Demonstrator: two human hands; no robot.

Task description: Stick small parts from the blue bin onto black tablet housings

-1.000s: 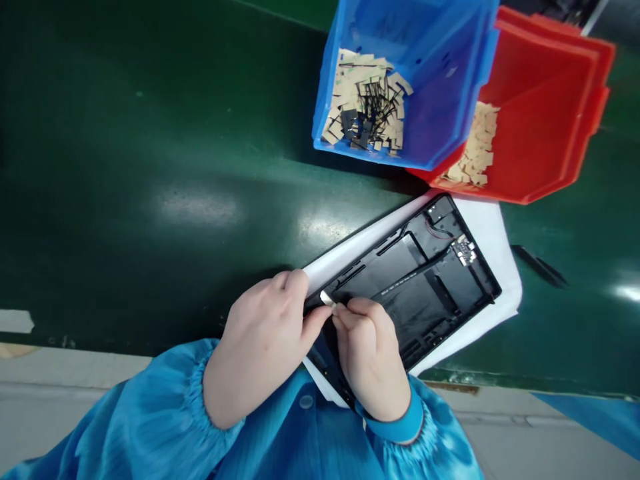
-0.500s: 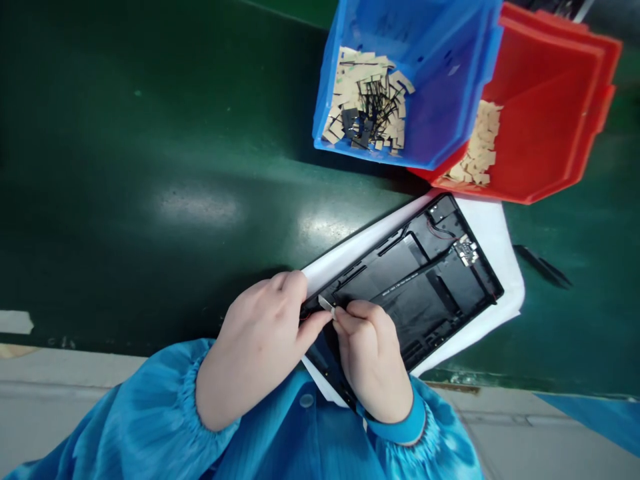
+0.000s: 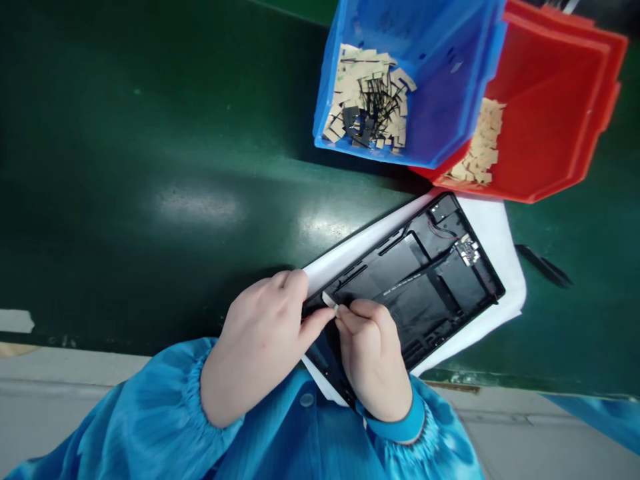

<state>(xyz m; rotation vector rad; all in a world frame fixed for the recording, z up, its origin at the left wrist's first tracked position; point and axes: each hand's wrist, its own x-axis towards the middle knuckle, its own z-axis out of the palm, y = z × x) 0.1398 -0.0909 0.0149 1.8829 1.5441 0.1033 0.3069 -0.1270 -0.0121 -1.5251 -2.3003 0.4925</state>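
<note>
A small pale strip [image 3: 329,300], likely adhesive tape, sticks up above the near left end of an opened black tablet casing [image 3: 425,287]. My right hand [image 3: 375,357] has its fingers curled and pinches the strip's lower end between thumb and forefinger. My left hand [image 3: 265,340] is closed, its thumb reaching to the same end of the strip, so the tips of both hands meet there. The left fingers bend down at the casing's left edge, and their tips are hidden. Inside the casing, a small circuit board [image 3: 467,251] with thin wires shows at the far right.
White sheeting [image 3: 503,267] lies under the casing on the green bench [image 3: 150,147]. Black tweezers [image 3: 544,265] rest to its right. Behind stand a blue bin [image 3: 450,87] with pale pieces and black wired parts, and a red bin [image 3: 555,113] with pale pieces.
Both hands and the strip have shifted very slightly to the right in the picture. The grip at the strip looks the same.
</note>
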